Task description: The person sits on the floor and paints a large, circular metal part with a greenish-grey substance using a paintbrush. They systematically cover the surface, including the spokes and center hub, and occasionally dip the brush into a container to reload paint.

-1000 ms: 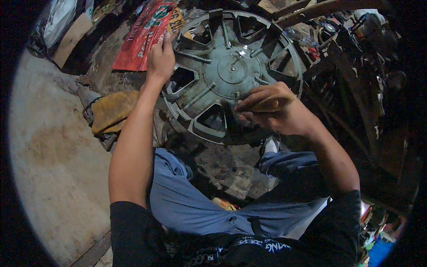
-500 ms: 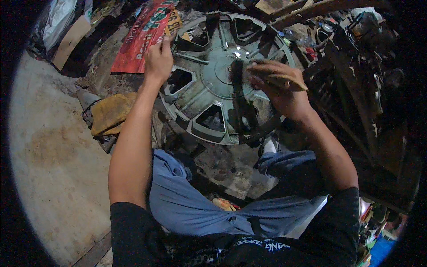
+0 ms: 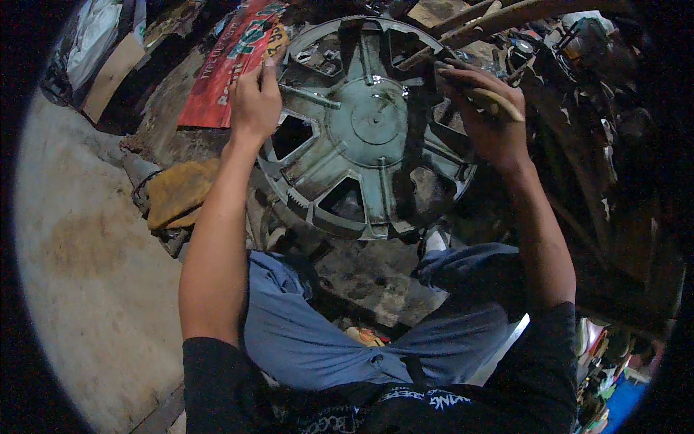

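Fingers (image 3: 269,72) of your left hand (image 3: 254,105) were curled over the upper-left rim of the big greenish spoked wheel (image 3: 372,123), closed on its edge. Your right hand (image 3: 486,119), at the upper right of the frame, was wrapped shut around a tool with a pale wooden handle (image 3: 499,103); its working end was lost in the dark clutter, so you could not tell what kind it was.

In the head view, the wheel stood propped in the upper middle of the frame, tilted toward you, just beyond your knees in blue trousers (image 3: 303,340). A ring of fine teeth ran around its rim, and a flat round hub sat at the centre with ribs fanning outward between cut-out windows.

It looked like cast metal: probably heavy, rigid, grimy and perhaps greasy. The toothed edge could bite skin, so the ribs or window edges seemed the safer holds.

A red printed sheet (image 3: 231,61) lay at upper left, touching the wheel's rim, and a yellowish rag (image 3: 177,192) lay on the concrete floor (image 3: 87,275) at left.
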Tool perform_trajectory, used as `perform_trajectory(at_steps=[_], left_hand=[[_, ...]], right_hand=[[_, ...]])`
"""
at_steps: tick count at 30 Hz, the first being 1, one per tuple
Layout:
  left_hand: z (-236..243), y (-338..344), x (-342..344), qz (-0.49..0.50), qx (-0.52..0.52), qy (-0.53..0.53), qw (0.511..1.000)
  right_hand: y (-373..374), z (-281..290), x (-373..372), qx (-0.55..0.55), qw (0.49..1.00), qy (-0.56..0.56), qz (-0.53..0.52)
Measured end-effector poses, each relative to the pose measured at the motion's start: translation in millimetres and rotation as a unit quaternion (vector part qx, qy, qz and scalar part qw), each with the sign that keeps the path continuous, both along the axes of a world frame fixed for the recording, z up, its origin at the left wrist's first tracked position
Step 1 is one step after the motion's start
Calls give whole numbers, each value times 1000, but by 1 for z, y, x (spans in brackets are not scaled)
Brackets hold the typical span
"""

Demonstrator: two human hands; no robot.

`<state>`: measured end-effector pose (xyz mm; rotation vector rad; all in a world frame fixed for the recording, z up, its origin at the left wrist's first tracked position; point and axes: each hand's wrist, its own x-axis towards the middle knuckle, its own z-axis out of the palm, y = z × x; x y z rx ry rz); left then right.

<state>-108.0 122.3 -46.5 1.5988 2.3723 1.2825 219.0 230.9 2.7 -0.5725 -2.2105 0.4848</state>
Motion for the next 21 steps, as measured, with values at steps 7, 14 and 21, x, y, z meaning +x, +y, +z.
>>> perform_trajectory(at_steps=[7,14,21], left_hand=[[5,-3,6,-2,-9,-22,1000],[12,-5,2,41,-133,-47,989],[4,1,6,21,-65,-45,997]], right_hand=[[-13,-20,-17,-31,993,-94,69],[-50,4,-23,-156,927,-229,252],[-32,-18,-42,-164,971,41,168]])
